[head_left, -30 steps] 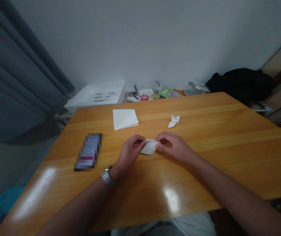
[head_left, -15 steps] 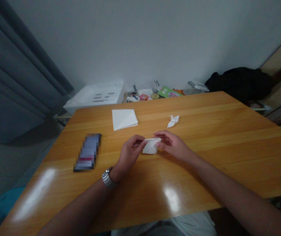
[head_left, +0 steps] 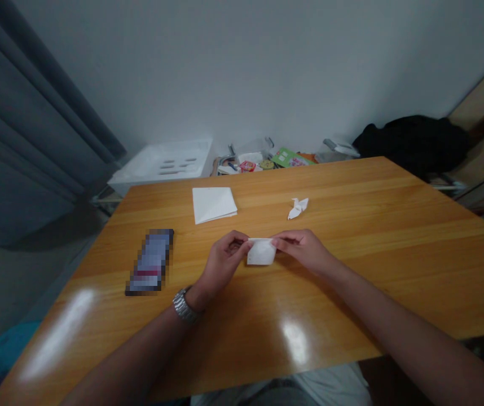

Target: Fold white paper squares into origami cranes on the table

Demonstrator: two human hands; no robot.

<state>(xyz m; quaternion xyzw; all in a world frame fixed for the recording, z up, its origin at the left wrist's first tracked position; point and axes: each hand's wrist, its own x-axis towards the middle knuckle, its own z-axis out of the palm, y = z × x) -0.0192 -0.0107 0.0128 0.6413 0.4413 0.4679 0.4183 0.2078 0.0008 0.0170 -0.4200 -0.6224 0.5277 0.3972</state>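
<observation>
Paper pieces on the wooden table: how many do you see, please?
3. A folded white square lies near the far edge of the table; an origami crane lies to its right; a folded paper piece is pinched between the left hand and right hand.

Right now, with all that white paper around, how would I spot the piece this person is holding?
On the wooden table, find where the left hand and right hand meet. Between them sits a small folded paper, pinched by both. Unlike the square sheet and paper crane beyond, it is the one being held.
</observation>
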